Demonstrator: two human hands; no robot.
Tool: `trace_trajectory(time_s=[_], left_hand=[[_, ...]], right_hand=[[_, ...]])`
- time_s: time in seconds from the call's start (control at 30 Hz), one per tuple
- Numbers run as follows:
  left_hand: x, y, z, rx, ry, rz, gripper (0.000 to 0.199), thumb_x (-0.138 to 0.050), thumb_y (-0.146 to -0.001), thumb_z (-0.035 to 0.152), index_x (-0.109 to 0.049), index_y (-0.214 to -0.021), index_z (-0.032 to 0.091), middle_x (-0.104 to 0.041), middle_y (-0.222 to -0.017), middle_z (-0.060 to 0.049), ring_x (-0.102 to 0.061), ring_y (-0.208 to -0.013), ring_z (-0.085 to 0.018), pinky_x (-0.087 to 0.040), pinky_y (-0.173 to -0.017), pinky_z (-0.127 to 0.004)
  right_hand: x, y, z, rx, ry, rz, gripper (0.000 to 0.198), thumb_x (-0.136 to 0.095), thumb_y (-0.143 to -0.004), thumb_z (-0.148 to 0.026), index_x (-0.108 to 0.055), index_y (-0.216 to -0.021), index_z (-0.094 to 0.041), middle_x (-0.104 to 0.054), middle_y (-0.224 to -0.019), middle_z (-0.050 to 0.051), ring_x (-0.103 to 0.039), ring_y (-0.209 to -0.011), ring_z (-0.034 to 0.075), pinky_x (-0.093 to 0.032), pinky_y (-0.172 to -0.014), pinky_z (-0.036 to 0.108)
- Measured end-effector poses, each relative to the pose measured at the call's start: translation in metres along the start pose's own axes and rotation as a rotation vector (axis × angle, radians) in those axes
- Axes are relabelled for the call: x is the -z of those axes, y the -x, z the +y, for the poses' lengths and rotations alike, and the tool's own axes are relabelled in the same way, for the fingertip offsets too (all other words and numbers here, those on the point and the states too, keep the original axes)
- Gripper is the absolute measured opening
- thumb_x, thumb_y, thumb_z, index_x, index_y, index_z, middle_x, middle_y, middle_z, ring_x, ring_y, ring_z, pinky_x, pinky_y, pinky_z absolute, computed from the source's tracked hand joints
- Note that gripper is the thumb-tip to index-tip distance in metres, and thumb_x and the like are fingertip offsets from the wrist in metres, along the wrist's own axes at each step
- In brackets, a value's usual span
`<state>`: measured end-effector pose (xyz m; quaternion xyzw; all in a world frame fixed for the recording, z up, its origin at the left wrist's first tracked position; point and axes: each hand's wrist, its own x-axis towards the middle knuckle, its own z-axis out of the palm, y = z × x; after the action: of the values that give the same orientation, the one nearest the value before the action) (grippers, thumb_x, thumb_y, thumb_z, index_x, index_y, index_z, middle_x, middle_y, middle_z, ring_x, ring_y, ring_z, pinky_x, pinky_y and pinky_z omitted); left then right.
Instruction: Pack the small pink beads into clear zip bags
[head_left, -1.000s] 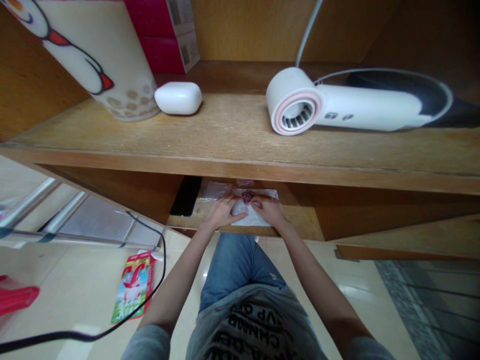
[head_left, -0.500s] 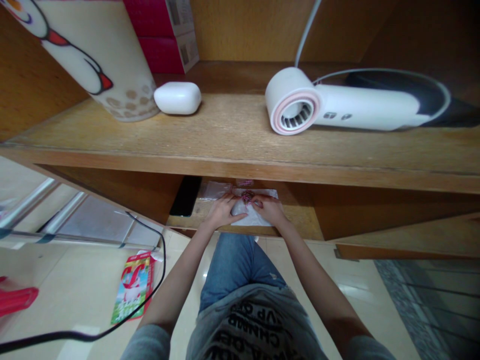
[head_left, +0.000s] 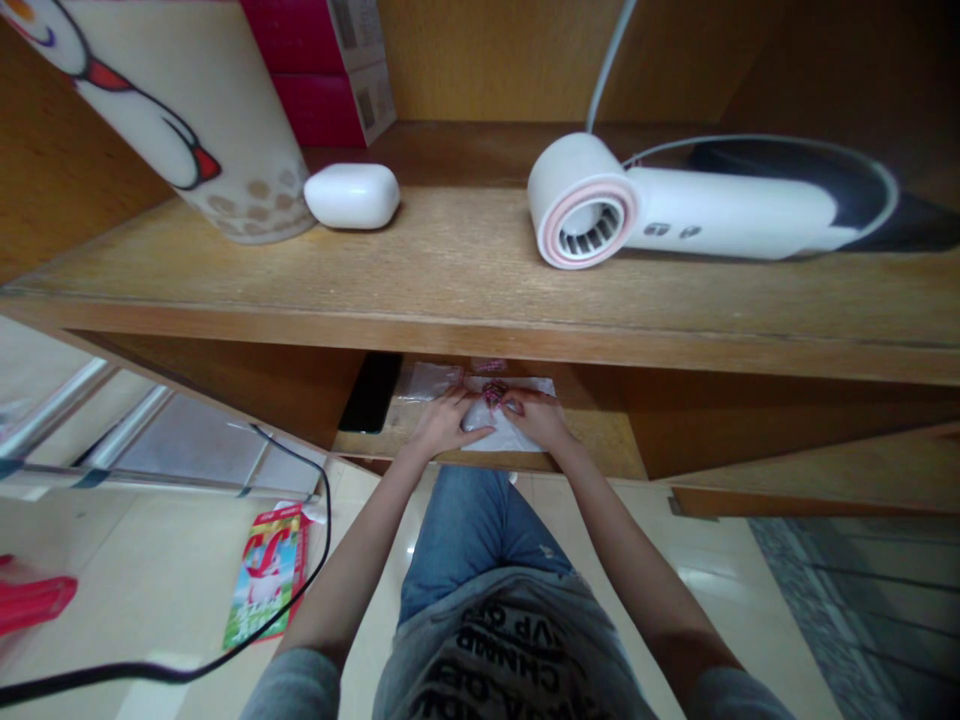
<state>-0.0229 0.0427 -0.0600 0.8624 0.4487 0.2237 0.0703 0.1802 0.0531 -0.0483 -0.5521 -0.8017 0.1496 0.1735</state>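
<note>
- My left hand (head_left: 448, 420) lies on the left part of a white sheet (head_left: 514, 438); its thumb is apart from the fingers, with sheet showing between them; the fingertips reach toward a small pink-and-dark thing (head_left: 493, 392), but I can't make out whether they touch it.
- My right hand (head_left: 538, 415) comes in from the other side; its fingers are bent, their tips at the right edge of that small thing; whether they pinch it, or only rest against it, I cannot tell at this size.
- The small thing sits between my hands, over the upper part of the sheet; the sheet rests on the lower shelf (head_left: 607, 440), spread out under both hands.
- As to progress, I judge the laying-out done: the sheet is down, and the small thing is on it within reach of both hands; the handwork on it looks to be in hand and unfinished, since both sets of fingers are there; how much is left I can't judge, its detail being too small and partly covered.
- Near my left fingers is a clear packet (head_left: 429, 381), with a black phone (head_left: 372, 392) to its left; a little pink piece (head_left: 489, 365) lies behind the sheet, near the back; neither hand is on the phone or that piece.
</note>
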Motion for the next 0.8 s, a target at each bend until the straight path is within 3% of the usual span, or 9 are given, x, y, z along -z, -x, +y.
trace_trajectory(time_s=[0.37,0.8], left_hand=[[-0.0005,0.0006,0.0005,0.015,0.013,0.023,0.053,-0.054,-0.073,0.057,-0.059,-0.107,0.017,-0.063,-0.1,-0.011,-0.056,-0.098,-0.026,-0.045,-0.085,-0.039],[-0.0015,0.0005,-0.001,0.012,0.013,0.007,0.053,-0.054,-0.073,0.056,-0.058,-0.108,0.017,-0.063,-0.1,-0.011,-0.057,-0.098,-0.025,-0.046,-0.084,-0.038]], right_hand=[[-0.0018,-0.0008,0.0025,-0.016,-0.022,0.014,0.019,-0.052,-0.081,-0.034,-0.067,-0.087,-0.025,-0.066,-0.069,-0.001,-0.056,-0.062,0.013,-0.033,-0.053,0.021],[-0.0062,-0.0018,0.0051,-0.026,-0.067,0.047,0.018,-0.052,-0.08,-0.032,-0.067,-0.087,-0.025,-0.066,-0.072,0.0,-0.056,-0.065,0.013,-0.034,-0.056,0.021]])
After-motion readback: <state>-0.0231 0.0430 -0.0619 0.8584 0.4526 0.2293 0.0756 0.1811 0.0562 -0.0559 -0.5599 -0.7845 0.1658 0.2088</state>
